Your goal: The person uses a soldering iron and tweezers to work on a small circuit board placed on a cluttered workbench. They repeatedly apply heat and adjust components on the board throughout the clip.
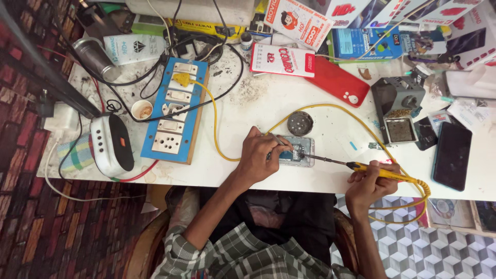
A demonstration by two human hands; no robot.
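An opened phone [304, 151] lies near the front edge of the white table [289, 101]. My left hand [261, 156] rests on the phone's left side and pinches thin metal tweezers [278, 139] whose tips point into it. My right hand [369, 181] grips a yellow-handled soldering iron [380, 170]. Its thin metal tip reaches left and touches the inside of the phone. A yellow cord [217, 132] runs from the iron around to a plug in the blue socket board [175, 111].
A round tin [300, 123] sits just behind the phone. A soldering stand [397, 108], a dark phone [452, 155] and a red phone case [338, 81] lie to the right. Boxes line the back. A white speaker [111, 144] and small cup [141, 109] stand at left.
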